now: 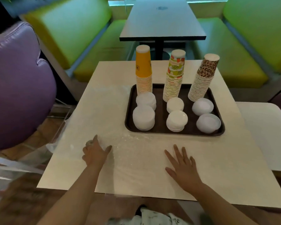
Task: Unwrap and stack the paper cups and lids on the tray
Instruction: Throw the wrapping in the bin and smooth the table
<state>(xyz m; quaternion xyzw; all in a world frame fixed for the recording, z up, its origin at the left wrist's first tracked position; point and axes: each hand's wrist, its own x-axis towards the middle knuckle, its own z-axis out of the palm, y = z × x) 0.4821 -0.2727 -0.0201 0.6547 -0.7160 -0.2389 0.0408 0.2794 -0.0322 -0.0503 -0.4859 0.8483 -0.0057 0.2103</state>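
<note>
Paper cups are already stacked upside down in three tall towers at the back of the brown tray [128, 111]: a yellow stack [143, 70] on the left, a fruit-print stack [174, 75] in the middle and a leopard-print stack [203, 77] on the right. In front of each tower sit two piles of white lids [143, 117], so six piles in all, filling the near half of the tray. That tray sits on the far right part of a cream square table [217, 172], with clear plastic wrap [123, 143] spread flat over the table's left and middle and hanging off the left edge. Left hand [94, 153] rests on the wrap near the left side, fingers loosely bent, thumb out; can't tell if it's pinching the film or just lying on it. Right hand [182, 166] lies flat, palm down, fingers spread wide on the tabletop, holding nothing. Room looks like a diner booth setup: lime green benches [81, 38] on both sides of a dark table [162, 20] behind, a purple padded chair [18, 82] on the left, brownish tile floor
</note>
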